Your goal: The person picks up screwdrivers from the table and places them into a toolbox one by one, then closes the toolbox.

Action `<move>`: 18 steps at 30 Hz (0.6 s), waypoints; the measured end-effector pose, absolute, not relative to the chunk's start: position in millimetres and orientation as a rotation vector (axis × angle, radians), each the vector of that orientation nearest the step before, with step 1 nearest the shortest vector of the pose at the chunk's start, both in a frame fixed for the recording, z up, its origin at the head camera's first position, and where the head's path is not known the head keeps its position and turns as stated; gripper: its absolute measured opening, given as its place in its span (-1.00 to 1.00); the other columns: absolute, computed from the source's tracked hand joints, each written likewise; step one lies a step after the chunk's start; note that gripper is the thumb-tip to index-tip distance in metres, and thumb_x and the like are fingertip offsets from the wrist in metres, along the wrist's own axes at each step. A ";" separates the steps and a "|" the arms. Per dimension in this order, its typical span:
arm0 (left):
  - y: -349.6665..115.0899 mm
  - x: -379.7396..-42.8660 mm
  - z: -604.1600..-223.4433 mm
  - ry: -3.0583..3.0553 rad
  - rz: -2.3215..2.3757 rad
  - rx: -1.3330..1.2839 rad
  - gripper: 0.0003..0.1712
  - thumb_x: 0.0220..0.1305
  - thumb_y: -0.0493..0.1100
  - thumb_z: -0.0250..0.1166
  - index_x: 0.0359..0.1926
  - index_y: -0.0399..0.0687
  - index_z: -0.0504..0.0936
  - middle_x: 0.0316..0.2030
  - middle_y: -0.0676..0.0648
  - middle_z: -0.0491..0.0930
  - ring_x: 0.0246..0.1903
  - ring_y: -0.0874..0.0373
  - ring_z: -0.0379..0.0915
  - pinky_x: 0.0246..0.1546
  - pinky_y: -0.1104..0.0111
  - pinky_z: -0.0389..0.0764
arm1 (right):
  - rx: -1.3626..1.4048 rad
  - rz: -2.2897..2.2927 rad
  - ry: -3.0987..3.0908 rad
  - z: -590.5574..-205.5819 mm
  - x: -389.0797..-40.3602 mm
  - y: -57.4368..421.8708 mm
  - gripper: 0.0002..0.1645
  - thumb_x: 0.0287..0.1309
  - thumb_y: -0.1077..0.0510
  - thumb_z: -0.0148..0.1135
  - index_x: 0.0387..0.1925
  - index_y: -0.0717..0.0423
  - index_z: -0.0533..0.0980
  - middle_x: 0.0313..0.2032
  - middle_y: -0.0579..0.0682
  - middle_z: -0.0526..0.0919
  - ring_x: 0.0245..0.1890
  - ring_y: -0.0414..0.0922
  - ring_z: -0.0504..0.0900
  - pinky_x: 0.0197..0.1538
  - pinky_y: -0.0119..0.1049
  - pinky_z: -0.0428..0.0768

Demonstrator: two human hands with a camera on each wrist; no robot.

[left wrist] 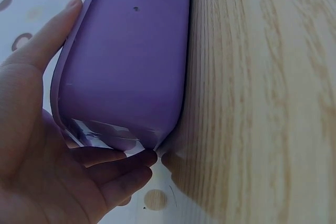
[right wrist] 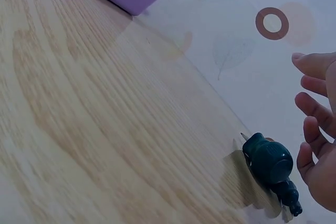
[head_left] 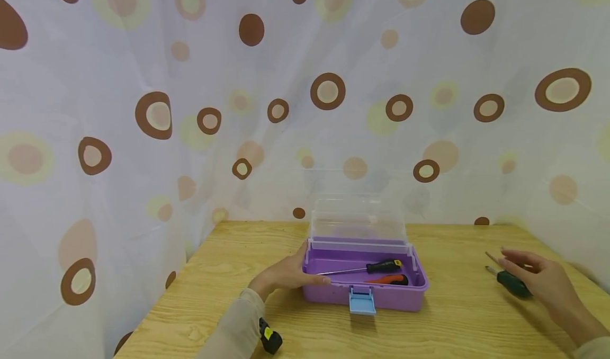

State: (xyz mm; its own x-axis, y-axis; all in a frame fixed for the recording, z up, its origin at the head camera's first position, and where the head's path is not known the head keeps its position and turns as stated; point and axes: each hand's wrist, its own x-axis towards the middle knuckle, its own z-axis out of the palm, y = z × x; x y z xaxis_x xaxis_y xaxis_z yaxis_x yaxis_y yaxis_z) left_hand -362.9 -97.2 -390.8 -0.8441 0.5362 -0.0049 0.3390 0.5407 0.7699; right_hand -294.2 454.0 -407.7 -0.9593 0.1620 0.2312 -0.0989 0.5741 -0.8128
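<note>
A purple toolbox (head_left: 319,294) stands with its clear lid (head_left: 357,218) raised. Inside lie a black-handled screwdriver (head_left: 383,266) and a tool with a red and black handle (head_left: 391,279). My left hand (head_left: 288,271) holds the box's left end, thumb along the front rim; in the left wrist view its fingers curl against the end wall. On the right, my right hand (head_left: 548,279) hovers with loosely bent fingers above a green-handled screwdriver (head_left: 513,285). The right wrist view shows a gap between that hand and the green handle (right wrist: 269,161). A second thin shaft (head_left: 492,257) lies behind, its handle hidden.
A black object with a yellow patch (head_left: 270,340) lies near the front, beside my left sleeve, partly hidden. The light blue latch (head_left: 362,302) hangs down on the toolbox front. A spotted curtain (head_left: 329,136) encloses the back and sides of the wooden table (head_left: 457,322).
</note>
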 end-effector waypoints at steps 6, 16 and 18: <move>-97.9 -362.6 -390.9 2.546 1.184 0.734 0.49 0.12 0.37 0.48 0.67 -0.04 -0.35 0.53 -0.29 0.17 0.46 -0.22 0.16 0.42 -0.14 0.17 | -0.045 1.172 -2.594 -411.5 -295.5 460.5 -0.27 0.45 -0.24 0.21 0.33 0.25 0.49 0.02 -0.30 0.62 0.02 0.00 0.53 -0.08 0.15 0.57; -97.6 -362.0 -390.2 2.559 1.174 0.723 0.50 0.11 0.37 0.48 0.67 -0.03 -0.35 0.53 -0.28 0.17 0.46 -0.23 0.16 0.42 -0.16 0.17 | -0.029 0.803 -2.770 -414.6 -298.2 470.6 -0.11 0.50 -0.26 0.11 0.31 0.54 0.35 0.28 0.73 0.18 0.13 0.70 0.23 -0.05 0.58 0.36; -97.9 -362.2 -390.5 2.559 1.177 0.721 0.50 0.11 0.37 0.48 0.67 -0.03 -0.36 0.53 -0.28 0.16 0.46 -0.23 0.15 0.42 -0.15 0.17 | -0.018 0.754 -2.795 -415.8 -299.5 472.3 -0.11 0.50 -0.26 0.12 0.27 0.55 0.38 0.27 0.75 0.17 0.13 0.72 0.22 -0.05 0.57 0.38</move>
